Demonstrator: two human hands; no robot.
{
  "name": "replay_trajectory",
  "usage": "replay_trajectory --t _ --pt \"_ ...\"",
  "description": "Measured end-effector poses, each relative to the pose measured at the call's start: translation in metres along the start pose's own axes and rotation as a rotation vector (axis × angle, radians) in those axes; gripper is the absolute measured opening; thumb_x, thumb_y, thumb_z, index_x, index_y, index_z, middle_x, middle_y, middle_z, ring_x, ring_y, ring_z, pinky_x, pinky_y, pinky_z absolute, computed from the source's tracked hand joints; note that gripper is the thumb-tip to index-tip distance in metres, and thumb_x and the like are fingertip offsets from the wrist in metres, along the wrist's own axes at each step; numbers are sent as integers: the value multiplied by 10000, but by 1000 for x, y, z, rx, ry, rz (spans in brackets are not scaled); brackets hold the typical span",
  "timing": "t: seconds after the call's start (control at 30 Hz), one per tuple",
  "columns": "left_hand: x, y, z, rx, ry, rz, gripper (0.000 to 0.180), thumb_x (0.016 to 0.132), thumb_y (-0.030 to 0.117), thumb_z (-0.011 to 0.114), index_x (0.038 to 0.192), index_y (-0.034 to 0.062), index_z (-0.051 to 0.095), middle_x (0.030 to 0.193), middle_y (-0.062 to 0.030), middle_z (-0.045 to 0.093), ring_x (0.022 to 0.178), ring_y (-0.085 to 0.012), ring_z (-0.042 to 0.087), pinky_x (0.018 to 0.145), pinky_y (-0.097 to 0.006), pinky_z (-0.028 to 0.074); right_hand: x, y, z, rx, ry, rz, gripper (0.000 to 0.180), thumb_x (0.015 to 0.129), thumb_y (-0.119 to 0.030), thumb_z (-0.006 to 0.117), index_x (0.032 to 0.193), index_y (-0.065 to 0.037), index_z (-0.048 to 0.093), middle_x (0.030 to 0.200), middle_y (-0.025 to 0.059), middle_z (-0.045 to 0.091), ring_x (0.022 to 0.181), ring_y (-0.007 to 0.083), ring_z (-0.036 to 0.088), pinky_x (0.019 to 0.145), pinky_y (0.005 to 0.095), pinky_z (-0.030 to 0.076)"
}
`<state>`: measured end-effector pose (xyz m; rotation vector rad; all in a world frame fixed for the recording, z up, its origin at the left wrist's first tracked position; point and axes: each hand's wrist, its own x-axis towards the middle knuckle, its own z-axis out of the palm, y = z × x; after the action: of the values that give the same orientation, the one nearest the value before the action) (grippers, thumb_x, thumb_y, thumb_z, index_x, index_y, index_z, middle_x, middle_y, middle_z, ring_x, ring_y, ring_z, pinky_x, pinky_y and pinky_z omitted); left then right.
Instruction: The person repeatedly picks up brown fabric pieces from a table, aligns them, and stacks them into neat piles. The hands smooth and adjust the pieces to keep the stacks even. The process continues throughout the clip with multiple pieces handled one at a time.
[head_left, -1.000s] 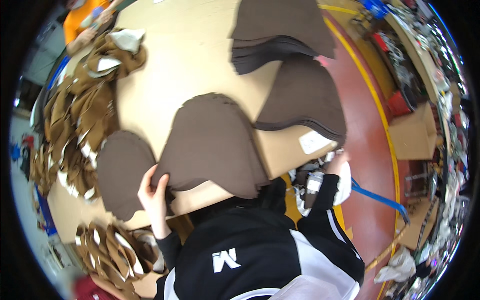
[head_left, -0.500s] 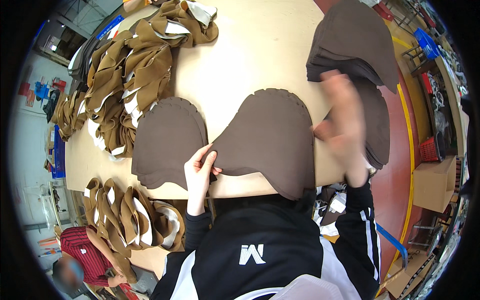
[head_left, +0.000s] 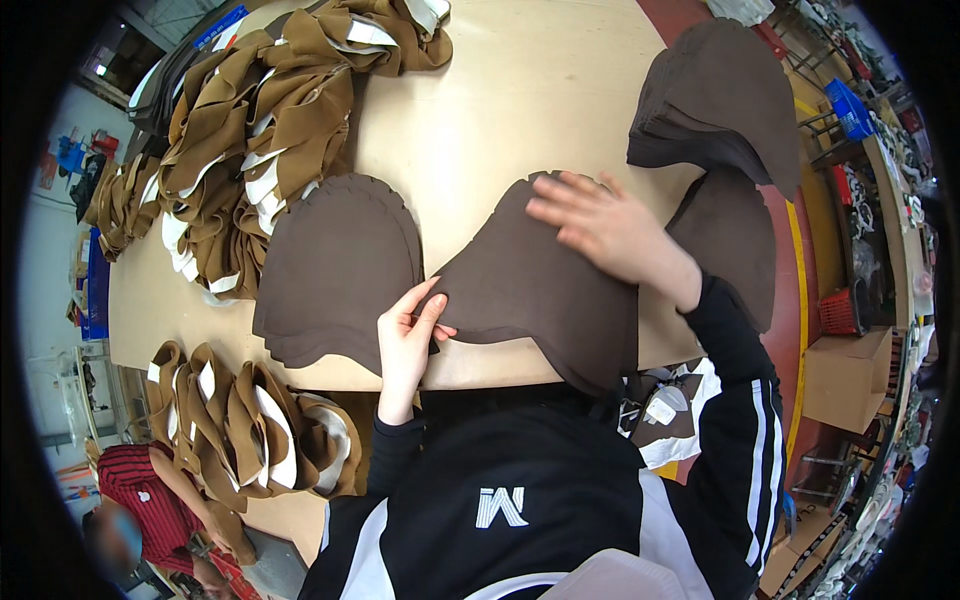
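Note:
A dark brown curved sheet piece (head_left: 540, 265) with a notched upper edge lies on the table in front of me. My left hand (head_left: 408, 330) pinches its narrow left corner between thumb and fingers. Over its upper right part, my right hand (head_left: 600, 225) is spread with the fingers outstretched, slightly blurred; whether it touches the surface I cannot tell. To the left sits a stack of similar brown pieces (head_left: 335, 270), also notched along the top. At the right are another stack of dark pieces (head_left: 715, 100) and, partly under it, more dark pieces (head_left: 735, 245).
Heaps of brown and white folded pieces (head_left: 255, 130) cover the far left of the pale table (head_left: 510, 80). More such pieces (head_left: 255, 425) stand at the near left, by a person in a striped shirt (head_left: 150, 500). A cardboard box (head_left: 848, 380) and red basket (head_left: 842, 310) are at right.
My right hand has moved left from the stacks at the right onto the near brown piece. My left hand keeps its pinch on the corner. The view has shifted slightly.

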<state>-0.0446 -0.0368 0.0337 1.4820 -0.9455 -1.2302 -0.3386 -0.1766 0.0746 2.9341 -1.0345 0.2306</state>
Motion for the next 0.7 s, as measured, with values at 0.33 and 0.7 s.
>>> replay_trajectory --t 0.33,0.7 --pt "0 2 2 -2 27 6 347 988 152 687 1278 -37 662 838 -51 706 572 -83 619 579 -211 506 2 -9 13 0 122 85 829 891 -499 662 1503 -8 396 1585 189 387 1455 328 391 1189 518 286" --pt "-1 -4 -3 -54 39 52 333 989 113 672 1276 -54 654 889 -72 715 574 -73 596 596 -235 562 -15 -77 -9 581 -98 -348 678 965 -423 609 1497 -36 448 1617 128 366 1454 346 401 1200 499 295"
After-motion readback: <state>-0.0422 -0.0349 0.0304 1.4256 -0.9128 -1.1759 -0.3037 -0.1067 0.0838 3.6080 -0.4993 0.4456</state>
